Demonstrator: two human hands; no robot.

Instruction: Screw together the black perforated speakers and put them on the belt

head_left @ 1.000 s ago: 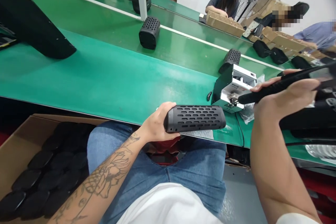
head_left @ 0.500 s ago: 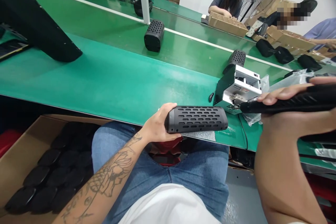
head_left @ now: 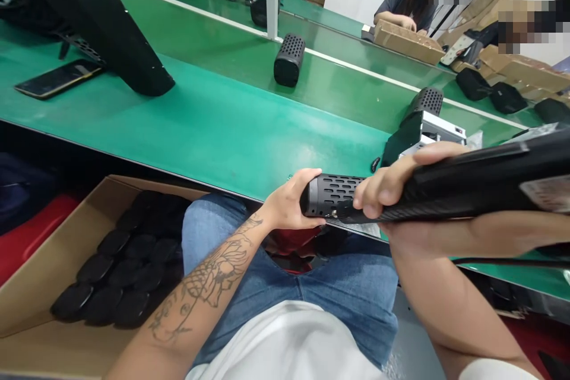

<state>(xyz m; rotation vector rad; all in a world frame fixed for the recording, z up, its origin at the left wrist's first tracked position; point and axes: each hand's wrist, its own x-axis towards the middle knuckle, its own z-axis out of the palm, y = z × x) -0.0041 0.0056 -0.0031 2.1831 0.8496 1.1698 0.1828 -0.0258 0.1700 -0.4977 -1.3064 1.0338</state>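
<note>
My left hand (head_left: 288, 206) is closed around the left end of a black perforated cylinder speaker (head_left: 332, 195), held level at the near edge of the green bench (head_left: 222, 124). My right hand (head_left: 401, 196) grips a long black electric screwdriver (head_left: 467, 184), lying across in front of the speaker. Its tip touches the speaker's lower side near the left end. The speaker's right half is hidden behind my right hand and the tool.
A cardboard box (head_left: 53, 285) of black parts sits by my left knee. On the bench are a black stand (head_left: 102, 29), a phone (head_left: 56, 78), a small black-and-white machine (head_left: 423, 133) and more speakers (head_left: 289, 59). Other people work at boxes (head_left: 407, 41) across the line.
My right hand has swung the screwdriver left from the small machine and brought its tip against the speaker. The left hand keeps holding the speaker. The view has shifted left.
</note>
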